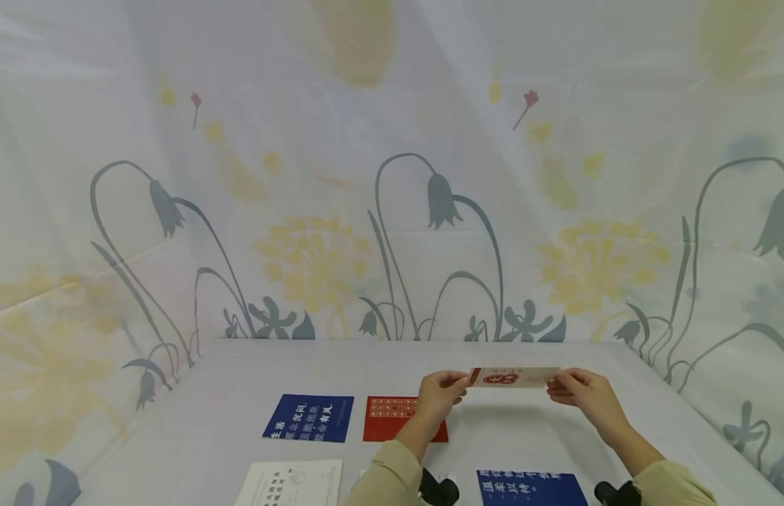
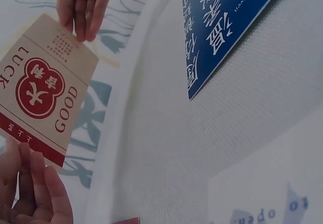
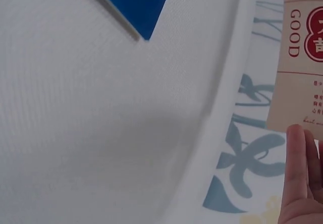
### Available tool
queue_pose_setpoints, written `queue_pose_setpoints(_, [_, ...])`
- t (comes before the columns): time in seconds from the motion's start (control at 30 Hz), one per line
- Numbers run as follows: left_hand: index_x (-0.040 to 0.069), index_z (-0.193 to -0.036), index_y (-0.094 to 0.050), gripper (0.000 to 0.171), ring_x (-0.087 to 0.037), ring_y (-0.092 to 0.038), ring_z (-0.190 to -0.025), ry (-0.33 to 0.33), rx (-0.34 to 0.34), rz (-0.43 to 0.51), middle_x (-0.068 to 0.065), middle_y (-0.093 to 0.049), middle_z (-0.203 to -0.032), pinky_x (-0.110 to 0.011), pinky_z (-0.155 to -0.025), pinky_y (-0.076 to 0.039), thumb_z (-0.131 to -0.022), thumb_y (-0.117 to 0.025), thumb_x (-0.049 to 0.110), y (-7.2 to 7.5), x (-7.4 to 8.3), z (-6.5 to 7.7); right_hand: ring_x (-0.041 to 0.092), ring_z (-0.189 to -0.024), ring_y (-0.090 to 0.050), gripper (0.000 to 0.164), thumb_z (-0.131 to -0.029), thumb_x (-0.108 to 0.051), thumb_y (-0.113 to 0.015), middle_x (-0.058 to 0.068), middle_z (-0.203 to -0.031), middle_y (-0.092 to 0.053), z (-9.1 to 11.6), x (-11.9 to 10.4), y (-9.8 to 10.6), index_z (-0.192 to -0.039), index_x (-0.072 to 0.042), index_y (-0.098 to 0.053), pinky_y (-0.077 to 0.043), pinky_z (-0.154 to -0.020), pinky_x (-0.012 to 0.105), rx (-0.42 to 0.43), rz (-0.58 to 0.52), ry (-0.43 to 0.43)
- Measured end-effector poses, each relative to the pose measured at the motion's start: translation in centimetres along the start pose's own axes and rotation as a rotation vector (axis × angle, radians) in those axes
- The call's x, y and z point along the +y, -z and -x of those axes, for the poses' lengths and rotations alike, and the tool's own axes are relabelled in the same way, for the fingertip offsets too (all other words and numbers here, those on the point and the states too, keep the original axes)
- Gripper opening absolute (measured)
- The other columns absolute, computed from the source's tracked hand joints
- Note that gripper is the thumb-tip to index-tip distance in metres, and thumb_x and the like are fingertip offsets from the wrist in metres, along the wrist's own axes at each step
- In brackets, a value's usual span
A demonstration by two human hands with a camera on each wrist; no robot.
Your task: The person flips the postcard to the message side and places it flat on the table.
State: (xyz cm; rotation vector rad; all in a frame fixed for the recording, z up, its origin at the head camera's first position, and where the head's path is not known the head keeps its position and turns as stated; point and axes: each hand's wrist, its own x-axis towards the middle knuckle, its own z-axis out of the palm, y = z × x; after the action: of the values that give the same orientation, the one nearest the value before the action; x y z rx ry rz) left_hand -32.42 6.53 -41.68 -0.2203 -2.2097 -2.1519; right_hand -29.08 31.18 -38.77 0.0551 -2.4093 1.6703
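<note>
A cream card [image 1: 524, 378] with a red band, a red emblem and the words GOOD LUCK is held up above the table by both hands. My left hand [image 1: 439, 400] pinches its red-banded end, seen also in the left wrist view, where the card [image 2: 48, 90] faces the camera. At the opposite end my right hand [image 1: 584, 397] pinches the plain edge; the right wrist view shows its fingers [image 3: 298, 168] against the card [image 3: 298, 88]. Beneath the left forearm lies a red card [image 1: 392, 407] with rows of small squares, partly hidden.
On the white table [image 1: 195, 422] lie a blue card [image 1: 309, 418] at left, a white printed card [image 1: 293, 485] at the front left and another blue card [image 1: 531, 488] at the front. Behind the table hangs a flower-patterned curtain [image 1: 328, 176].
</note>
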Motion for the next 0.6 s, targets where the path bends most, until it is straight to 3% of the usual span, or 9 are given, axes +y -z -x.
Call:
queue_pose_setpoints(0.3, [-0.002, -0.097, -0.069, 0.018, -0.012, -0.061, -0.078, 0.06, -0.036, 0.069, -0.003, -0.066, -0.086, -0.029, -0.075, -0.054, -0.089, -0.064, 0.013, 0.76, 0.09, 0.25, 0.013, -0.08, -0.067, 0.037, -0.097, -0.016, -0.05, 0.024, -0.099, -0.065, -0.01, 0.29, -0.09, -0.11, 0.019, -0.054, -0.054, -0.076, 0.031, -0.027, -0.05, -0.034])
queue_pose_setpoints(0.6, [-0.002, -0.099, -0.069, 0.019, -0.014, -0.062, -0.08, 0.096, -0.03, 0.094, -0.005, -0.068, -0.091, -0.029, -0.077, -0.054, -0.088, -0.064, 0.012, 0.91, 0.04, 0.2, 0.019, -0.083, -0.068, 0.038, -0.096, -0.013, -0.052, 0.024, -0.097, -0.066, 0.13, 0.45, 0.19, -0.11, 0.022, -0.054, -0.054, -0.075, 0.028, -0.057, -0.059, 0.01])
